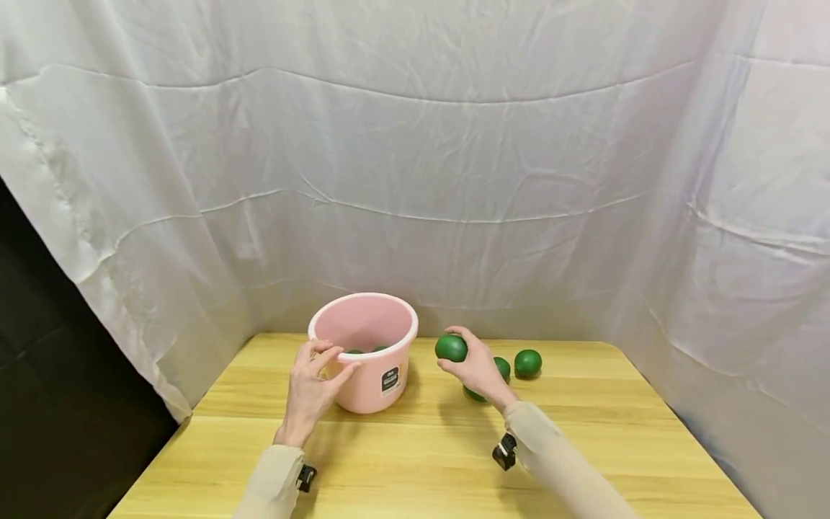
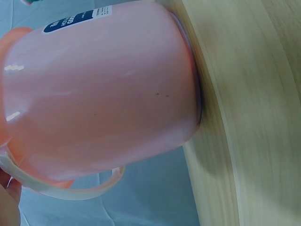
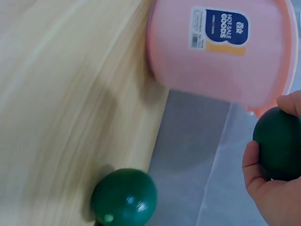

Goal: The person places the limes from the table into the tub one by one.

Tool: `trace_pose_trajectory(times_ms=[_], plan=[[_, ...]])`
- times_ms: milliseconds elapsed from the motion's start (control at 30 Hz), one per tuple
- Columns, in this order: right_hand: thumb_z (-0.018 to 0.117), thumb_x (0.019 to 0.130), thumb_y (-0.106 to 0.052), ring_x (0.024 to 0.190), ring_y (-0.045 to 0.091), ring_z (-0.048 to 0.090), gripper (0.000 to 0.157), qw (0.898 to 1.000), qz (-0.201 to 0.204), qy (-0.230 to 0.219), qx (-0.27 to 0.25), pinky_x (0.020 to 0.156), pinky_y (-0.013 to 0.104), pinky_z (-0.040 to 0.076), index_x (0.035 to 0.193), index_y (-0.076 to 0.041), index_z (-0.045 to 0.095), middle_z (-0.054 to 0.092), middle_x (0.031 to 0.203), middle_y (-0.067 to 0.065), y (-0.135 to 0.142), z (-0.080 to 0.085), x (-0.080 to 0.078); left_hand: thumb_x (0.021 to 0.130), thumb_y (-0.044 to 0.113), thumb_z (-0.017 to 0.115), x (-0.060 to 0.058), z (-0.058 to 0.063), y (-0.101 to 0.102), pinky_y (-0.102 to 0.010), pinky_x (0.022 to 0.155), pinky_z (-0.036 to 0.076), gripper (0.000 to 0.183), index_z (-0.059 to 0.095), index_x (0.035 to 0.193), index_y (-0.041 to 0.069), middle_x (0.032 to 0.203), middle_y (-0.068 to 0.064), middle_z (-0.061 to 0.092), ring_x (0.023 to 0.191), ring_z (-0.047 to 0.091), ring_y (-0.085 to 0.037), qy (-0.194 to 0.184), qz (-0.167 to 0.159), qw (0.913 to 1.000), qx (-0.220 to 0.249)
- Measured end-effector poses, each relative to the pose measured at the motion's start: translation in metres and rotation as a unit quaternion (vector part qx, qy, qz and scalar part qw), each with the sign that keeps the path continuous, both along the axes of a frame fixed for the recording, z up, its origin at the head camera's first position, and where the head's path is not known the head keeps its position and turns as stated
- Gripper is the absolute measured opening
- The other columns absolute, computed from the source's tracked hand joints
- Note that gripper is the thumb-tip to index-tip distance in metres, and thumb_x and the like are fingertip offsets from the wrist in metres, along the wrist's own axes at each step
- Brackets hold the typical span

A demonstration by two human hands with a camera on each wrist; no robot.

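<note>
A pink bucket (image 1: 363, 386) with a printed label stands upright on the wooden table. My left hand (image 1: 305, 393) grips its near-left rim, with fingers over the edge and the thumb along the outside. Beside that hand, the bucket's pale handle (image 2: 70, 192) hangs down in the left wrist view. To the right of the bucket, my right hand (image 1: 478, 367) holds a dark green lime (image 1: 451, 348) between thumb and fingers, raised above the table. Green limes (image 1: 380, 349) show partly inside the bucket, mostly hidden by its near wall.
Several more limes lie on the table at the right: one by itself (image 1: 528, 364), others partly covered by my right hand and wrist. White cloth (image 1: 415, 158) hangs behind and at both sides of the wooden table (image 1: 402, 461). Dark material (image 1: 52, 360) shows at far left.
</note>
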State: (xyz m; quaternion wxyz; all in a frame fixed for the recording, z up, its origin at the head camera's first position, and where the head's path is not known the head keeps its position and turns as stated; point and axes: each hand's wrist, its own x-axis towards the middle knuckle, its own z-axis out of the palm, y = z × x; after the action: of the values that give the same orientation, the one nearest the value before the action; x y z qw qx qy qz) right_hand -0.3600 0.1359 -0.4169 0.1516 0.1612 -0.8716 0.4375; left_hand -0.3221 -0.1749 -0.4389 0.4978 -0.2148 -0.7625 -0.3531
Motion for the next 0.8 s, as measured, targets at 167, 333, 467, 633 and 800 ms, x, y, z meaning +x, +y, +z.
trace_pose_trajectory(times_ms=[167, 333, 467, 633, 800], plan=[[0.081, 0.080, -0.024, 0.104, 0.025, 0.061, 0.056, 0.999, -0.014, 0.026, -0.021, 0.085, 0.045, 0.052, 0.130, -0.028, 0.056, 0.061, 0.125, 0.006, -0.012, 0.008, 0.001, 0.065, 0.015, 0.092, 0.001, 0.000, 0.000, -0.011, 0.095, 0.041, 0.036, 0.074, 0.094, 0.003, 0.103, -0.013, 0.062, 0.102, 0.055, -0.026, -0.006, -0.001, 1.0000, 0.001], [0.082, 0.079, -0.023, 0.108, 0.027, 0.061, 0.058, 0.998, -0.005, 0.060, -0.031, 0.090, 0.048, 0.051, 0.132, -0.026, 0.059, 0.060, 0.127, 0.006, -0.021, 0.019, 0.000, 0.067, 0.017, 0.091, 0.001, 0.002, 0.000, -0.019, 0.094, 0.046, 0.035, 0.075, 0.095, 0.003, 0.104, -0.013, 0.062, 0.103, 0.055, -0.025, -0.015, 0.006, 0.9998, -0.007], [0.083, 0.078, -0.022, 0.109, 0.028, 0.061, 0.059, 0.996, 0.012, 0.077, -0.032, 0.092, 0.048, 0.051, 0.132, -0.023, 0.060, 0.061, 0.128, 0.006, -0.028, 0.026, -0.002, 0.067, 0.016, 0.091, 0.000, 0.002, 0.000, -0.022, 0.095, 0.047, 0.034, 0.074, 0.094, 0.004, 0.105, -0.013, 0.062, 0.104, 0.055, -0.025, -0.017, 0.004, 0.9998, -0.007], [0.083, 0.079, -0.024, 0.109, 0.025, 0.061, 0.061, 0.996, 0.032, 0.071, -0.051, 0.092, 0.046, 0.052, 0.133, -0.026, 0.056, 0.061, 0.128, 0.004, -0.040, 0.030, -0.005, 0.065, 0.013, 0.092, -0.001, 0.000, 0.000, -0.024, 0.094, 0.048, 0.035, 0.074, 0.093, 0.003, 0.103, -0.017, 0.063, 0.102, 0.056, -0.027, 0.002, 0.004, 1.0000, -0.007], [0.084, 0.078, -0.023, 0.111, 0.026, 0.061, 0.061, 0.993, 0.041, 0.084, -0.073, 0.095, 0.047, 0.051, 0.133, -0.022, 0.057, 0.061, 0.129, 0.005, -0.052, 0.034, -0.009, 0.064, 0.012, 0.092, -0.001, -0.001, 0.000, -0.024, 0.094, 0.048, 0.035, 0.074, 0.093, 0.003, 0.102, -0.015, 0.063, 0.102, 0.056, -0.027, 0.005, 0.006, 0.9999, -0.007]])
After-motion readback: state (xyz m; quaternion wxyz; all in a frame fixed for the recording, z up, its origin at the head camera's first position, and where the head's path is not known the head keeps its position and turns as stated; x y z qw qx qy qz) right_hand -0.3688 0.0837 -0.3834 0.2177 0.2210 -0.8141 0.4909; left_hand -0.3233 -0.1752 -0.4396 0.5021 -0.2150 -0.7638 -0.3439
